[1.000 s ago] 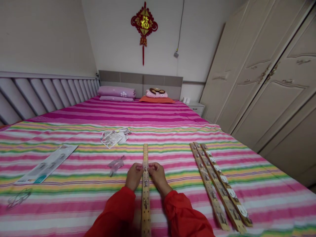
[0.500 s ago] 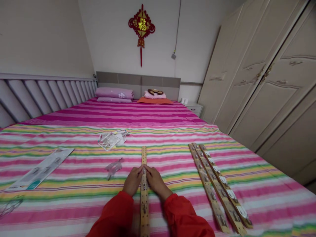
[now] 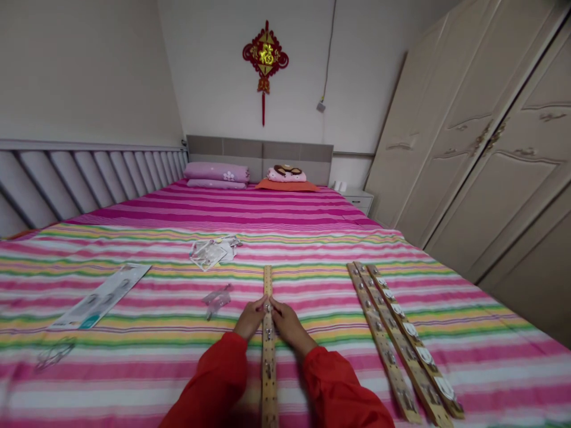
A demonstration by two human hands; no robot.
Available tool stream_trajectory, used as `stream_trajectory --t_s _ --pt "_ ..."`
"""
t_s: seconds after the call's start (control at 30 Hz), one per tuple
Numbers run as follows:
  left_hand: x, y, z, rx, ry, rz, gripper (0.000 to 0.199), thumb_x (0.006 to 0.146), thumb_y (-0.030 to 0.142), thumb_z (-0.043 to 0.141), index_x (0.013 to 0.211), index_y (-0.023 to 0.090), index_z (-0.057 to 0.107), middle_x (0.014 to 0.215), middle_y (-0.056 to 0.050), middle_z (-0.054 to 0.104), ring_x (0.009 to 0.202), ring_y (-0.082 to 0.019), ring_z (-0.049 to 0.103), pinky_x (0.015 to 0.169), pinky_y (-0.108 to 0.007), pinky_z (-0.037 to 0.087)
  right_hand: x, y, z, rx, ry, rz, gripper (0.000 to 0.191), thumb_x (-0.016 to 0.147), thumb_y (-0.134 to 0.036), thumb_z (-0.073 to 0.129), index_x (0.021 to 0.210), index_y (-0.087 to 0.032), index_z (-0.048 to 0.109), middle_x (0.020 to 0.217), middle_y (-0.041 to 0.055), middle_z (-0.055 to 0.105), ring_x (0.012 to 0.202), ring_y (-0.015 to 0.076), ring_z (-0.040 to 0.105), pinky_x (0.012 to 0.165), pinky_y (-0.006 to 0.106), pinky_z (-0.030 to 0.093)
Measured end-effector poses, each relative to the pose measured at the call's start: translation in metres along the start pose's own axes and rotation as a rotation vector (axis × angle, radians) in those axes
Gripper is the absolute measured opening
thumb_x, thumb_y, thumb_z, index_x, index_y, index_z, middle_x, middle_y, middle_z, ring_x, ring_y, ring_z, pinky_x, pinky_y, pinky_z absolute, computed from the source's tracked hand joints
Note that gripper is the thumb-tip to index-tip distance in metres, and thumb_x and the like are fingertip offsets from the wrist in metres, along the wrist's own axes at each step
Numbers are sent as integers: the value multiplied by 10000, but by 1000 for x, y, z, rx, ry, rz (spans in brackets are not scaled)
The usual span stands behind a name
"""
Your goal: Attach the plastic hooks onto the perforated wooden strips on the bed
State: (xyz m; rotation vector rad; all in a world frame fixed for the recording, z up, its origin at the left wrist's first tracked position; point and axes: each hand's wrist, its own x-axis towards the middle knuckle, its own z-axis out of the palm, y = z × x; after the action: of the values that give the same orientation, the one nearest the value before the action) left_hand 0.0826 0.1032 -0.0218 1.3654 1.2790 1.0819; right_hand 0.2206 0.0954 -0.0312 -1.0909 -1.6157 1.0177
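A long wooden strip [image 3: 269, 395] with drilled holes and several small metal clips along it lies lengthwise on the striped bed sheet. Both hands meet at its upper part. My left hand [image 3: 250, 319] is closed in a pinch from the left side, and my right hand [image 3: 289, 326] pinches from the right. Between their fingertips shows a small shiny metal clip [image 3: 268, 308] on the strip; the fingers partly cover it. Nearer to me, more metal clips [image 3: 269, 334] sit in a row down the strip.
To the right lie three similar wooden strips [image 3: 384, 346], one bearing white coiled pieces [image 3: 426, 356]. On the left are a clear plastic bag [image 3: 217, 299], a heap of packets [image 3: 214, 252], a long packaging card [image 3: 104, 297] and a thin wire loop [image 3: 56, 352]. A wardrobe [image 3: 464, 148] borders the right.
The view has shifted slightly, so everything appears a little further right. Both hands stay pinched at the same upper part of the wooden strip.
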Motion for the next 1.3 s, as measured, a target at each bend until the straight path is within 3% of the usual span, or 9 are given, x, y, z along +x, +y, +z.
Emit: stream_trajectory --t_s 0.17,0.27,0.37,0.43,0.5,0.77,1.0,1.17,1.3 --pt "-16 14 -3 -148 44 -21 472 539 351 688 954 126 715 679 -13 660 718 -184 593 749 -329 479 -6 -2 -6 268 57 49 412 718 -413 646 1078 -217 691 953 38 720 971 252 606 841 383 468" --pt "-35 13 -23 -77 221 -16 472 531 371 679 932 123 709 705 -30 657 659 -173 589 664 -311 484 -9 4 -7 357 136 128 512 662 -428 700 1122 -206 662 735 3 693 729 196 614 665 313 482" --pt "-52 6 -55 85 451 89 383 552 389 647 840 142 700 759 -57 655 666 -182 584 641 -311 486 -11 9 -6 411 179 202 619 636 -407 718 1195 -163 607 496 -72 531 469 122 478 481 246 385" --pt "-58 2 -77 223 640 136 350 560 399 626 811 160 679 763 -55 634 659 -187 570 641 -320 483 -12 9 -6 451 187 224 638 629 -382 719 1205 -142 589 479 -87 487 425 101 431 440 231 333" --pt "-61 0 -94 336 723 137 340 551 410 621 785 167 656 743 -47 615 639 -191 561 644 -331 476 -13 7 -6 489 192 239 633 618 -362 719 1194 -138 583 500 -85 496 414 93 429 422 224 308" --pt "-61 4 -103 474 642 12 228 635 438 530 582 218 557 574 -30 602 583 -204 564 589 -310 414 -14 2 -7 546 210 256 582 594 -346 713 1122 -131 595 533 -72 543 395 84 444 407 222 307" --pt "-76 8 -102 52 679 -23 296 544 451 658 665 184 618 619 -24 674 644 -202 619 639 -307 474 -16 0 -8 592 225 279 560 574 -342 741 1071 -129 596 547 -56 582 391 78 452 394 212 312" --pt "-92 18 -94 -231 588 -76 325 534 378 756 725 139 646 639 -36 696 640 -156 639 579 -230 483 -19 -10 -14 666 273 315 455 578 -362 752 947 -125 630 555 -26 608 406 79 480 393 194 316" --pt "-105 41 -75 -504 484 -163 191 608 174 766 751 125 650 678 -30 707 655 -109 656 620 -171 514 -27 -27 -13 622 266 301 332 595 -378 747 809 -136 670 543 -28 590 372 61 421 365 189 277"
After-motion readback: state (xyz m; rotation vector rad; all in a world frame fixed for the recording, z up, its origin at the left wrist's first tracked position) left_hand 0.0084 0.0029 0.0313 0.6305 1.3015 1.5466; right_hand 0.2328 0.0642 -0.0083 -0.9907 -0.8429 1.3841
